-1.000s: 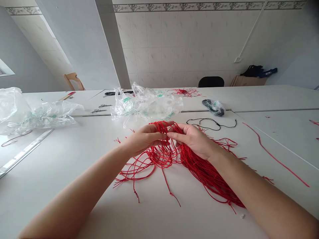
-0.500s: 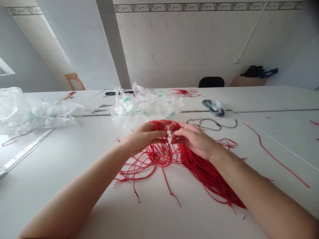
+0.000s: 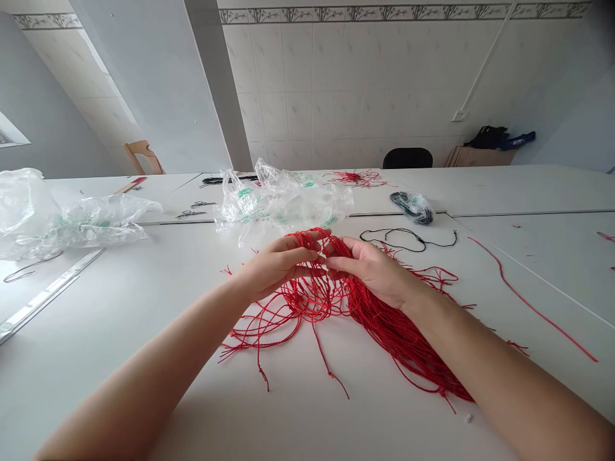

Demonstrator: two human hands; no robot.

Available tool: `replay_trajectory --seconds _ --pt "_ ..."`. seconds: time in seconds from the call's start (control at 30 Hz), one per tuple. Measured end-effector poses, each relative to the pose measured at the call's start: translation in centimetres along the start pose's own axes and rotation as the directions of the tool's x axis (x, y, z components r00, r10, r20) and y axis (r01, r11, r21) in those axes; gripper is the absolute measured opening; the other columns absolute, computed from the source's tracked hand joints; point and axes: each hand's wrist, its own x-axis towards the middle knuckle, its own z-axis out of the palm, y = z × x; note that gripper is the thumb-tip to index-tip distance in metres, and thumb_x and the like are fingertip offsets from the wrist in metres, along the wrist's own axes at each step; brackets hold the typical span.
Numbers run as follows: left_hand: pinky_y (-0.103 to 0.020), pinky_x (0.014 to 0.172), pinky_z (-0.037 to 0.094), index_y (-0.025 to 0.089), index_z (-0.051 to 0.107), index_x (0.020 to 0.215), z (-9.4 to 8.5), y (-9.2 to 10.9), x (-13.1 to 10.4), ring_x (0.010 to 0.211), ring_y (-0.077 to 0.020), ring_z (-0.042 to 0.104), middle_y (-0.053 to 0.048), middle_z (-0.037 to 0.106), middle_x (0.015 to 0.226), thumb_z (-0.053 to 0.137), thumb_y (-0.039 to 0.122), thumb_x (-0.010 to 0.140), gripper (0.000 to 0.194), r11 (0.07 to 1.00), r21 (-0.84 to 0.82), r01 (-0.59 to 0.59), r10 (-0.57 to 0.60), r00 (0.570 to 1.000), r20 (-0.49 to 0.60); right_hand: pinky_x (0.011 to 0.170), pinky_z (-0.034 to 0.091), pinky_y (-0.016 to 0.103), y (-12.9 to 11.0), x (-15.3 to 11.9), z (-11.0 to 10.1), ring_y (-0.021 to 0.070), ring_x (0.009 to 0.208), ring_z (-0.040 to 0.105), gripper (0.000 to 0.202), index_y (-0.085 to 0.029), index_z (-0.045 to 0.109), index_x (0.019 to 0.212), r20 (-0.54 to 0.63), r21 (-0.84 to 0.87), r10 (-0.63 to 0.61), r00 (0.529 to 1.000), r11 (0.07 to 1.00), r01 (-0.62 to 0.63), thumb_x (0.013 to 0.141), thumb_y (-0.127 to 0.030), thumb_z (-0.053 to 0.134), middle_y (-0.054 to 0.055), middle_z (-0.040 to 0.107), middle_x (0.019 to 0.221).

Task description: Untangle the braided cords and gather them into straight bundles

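Observation:
A large bundle of thin red cords [image 3: 384, 326] runs from my fingers down to the right across the white table. My left hand [image 3: 288, 259] is closed around several loops, which drape over its fingers and hang below the palm. Close beside it, my right hand [image 3: 365, 266] grips the top of the thick bundle, its thumb and fingertips meeting my left fingertips. Under both hands, loose red loops [image 3: 312, 301] and knotted cord ends spread over the tabletop. Where exactly the cords pass between the fingertips is partly hidden.
Crumpled clear plastic bags [image 3: 283, 198] lie ahead and at far left [image 3: 72, 218]. Beyond my right hand are a black cord [image 3: 408, 238] and a bagged dark cord bundle [image 3: 412, 207]. One red cord [image 3: 533, 304] stretches at right. Scissors [image 3: 192, 212] and a metal ruler [image 3: 52, 291] sit left.
My right fingertips have closed in toward my left hand, and the right thumb is lower and straighter. More red strands now cross between the two hands at the top.

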Motion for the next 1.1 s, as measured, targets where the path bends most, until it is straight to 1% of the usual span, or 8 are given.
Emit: replay_trajectory --seconds 0.1,0.23,0.4,0.57,0.63,0.77,0.93,1.1 --pt "-0.040 0.097 0.053 0.017 0.071 0.124 0.0 0.0 0.0 0.099 -0.0202 0.067 -0.010 0.072 0.108 0.067 0.011 0.087 0.037 1.000 0.011 0.010 -0.010 1.000 0.011 0.081 0.048 0.034 -0.2 0.0 0.1 0.0143 0.077 0.057 0.009 -0.021 0.068 0.092 -0.049 0.060 0.019 0.999 0.998 -0.016 0.084 -0.024 0.066 0.001 0.063 0.092" --pt "-0.039 0.097 0.053 0.015 0.073 0.117 0.0 -0.1 0.1 0.096 -0.0183 0.065 -0.010 0.072 0.104 0.072 0.018 0.087 0.030 0.998 0.062 0.018 -0.019 1.000 0.017 0.072 0.046 0.032 -0.2 0.2 0.1 0.0129 0.071 0.055 0.006 -0.019 0.065 0.084 -0.088 0.187 0.044 0.995 0.982 -0.027 0.081 -0.024 0.068 0.000 0.059 0.084" --pt "-0.034 0.091 0.054 0.017 0.071 0.121 0.2 -0.1 0.0 0.094 -0.0160 0.065 -0.007 0.072 0.101 0.072 0.022 0.090 0.031 0.992 0.127 -0.016 0.006 0.997 0.078 0.065 0.040 0.028 0.0 0.1 0.1 0.0100 0.067 0.048 0.025 -0.019 0.068 0.094 -0.058 0.127 0.054 0.997 0.991 -0.046 0.082 -0.039 0.077 -0.003 0.055 0.079" --pt "-0.032 0.087 0.055 0.016 0.070 0.120 0.8 0.1 0.0 0.095 -0.0174 0.066 -0.009 0.072 0.101 0.068 0.023 0.094 0.027 0.972 0.234 -0.033 -0.005 0.987 0.160 0.060 0.035 0.027 0.0 0.0 0.3 0.0088 0.063 0.043 0.029 -0.019 0.070 0.094 -0.037 0.103 0.062 0.997 0.993 -0.058 0.076 -0.038 0.083 -0.003 0.056 0.080" --pt "-0.032 0.087 0.055 0.016 0.070 0.122 0.9 0.1 0.0 0.096 -0.0178 0.067 -0.010 0.072 0.104 0.066 0.022 0.095 0.027 0.968 0.247 -0.034 -0.008 0.985 0.170 0.059 0.034 0.027 0.0 0.1 0.3 0.0087 0.063 0.042 0.029 -0.019 0.071 0.093 -0.043 0.111 0.059 0.997 0.992 -0.054 0.074 -0.037 0.085 -0.003 0.057 0.081" --pt "-0.031 0.086 0.055 0.017 0.067 0.127 0.7 0.2 -0.1 0.095 -0.0166 0.066 -0.010 0.070 0.107 0.069 0.020 0.092 0.035 0.976 0.216 0.003 -0.029 0.993 0.117 0.062 0.037 0.027 -0.2 0.1 0.1 0.0097 0.064 0.044 0.025 -0.021 0.070 0.096 -0.048 0.116 0.062 0.997 0.992 -0.056 0.079 -0.035 0.080 -0.003 0.056 0.079" --pt "-0.037 0.087 0.056 0.017 0.069 0.127 0.2 0.5 -0.3 0.087 -0.0173 0.066 -0.007 0.068 0.095 0.076 0.020 0.086 0.041 0.981 0.186 0.064 -0.072 0.997 0.034 0.069 0.042 0.029 -0.3 0.1 -0.2 0.0116 0.072 0.052 0.017 -0.021 0.067 0.090 -0.067 0.150 0.055 0.996 0.988 -0.044 0.080 -0.031 0.076 0.000 0.062 0.089" --pt "-0.038 0.091 0.055 0.021 0.070 0.128 -0.5 0.4 -0.3 0.090 -0.0171 0.066 -0.004 0.066 0.094 0.082 0.025 0.082 0.048 0.983 0.166 0.077 -0.079 0.997 0.006 0.070 0.043 0.029 -0.1 0.2 -0.3 0.0128 0.070 0.055 0.012 -0.020 0.065 0.085 -0.096 0.243 0.092 0.991 0.968 -0.067 0.078 -0.025 0.074 -0.001 0.062 0.077"
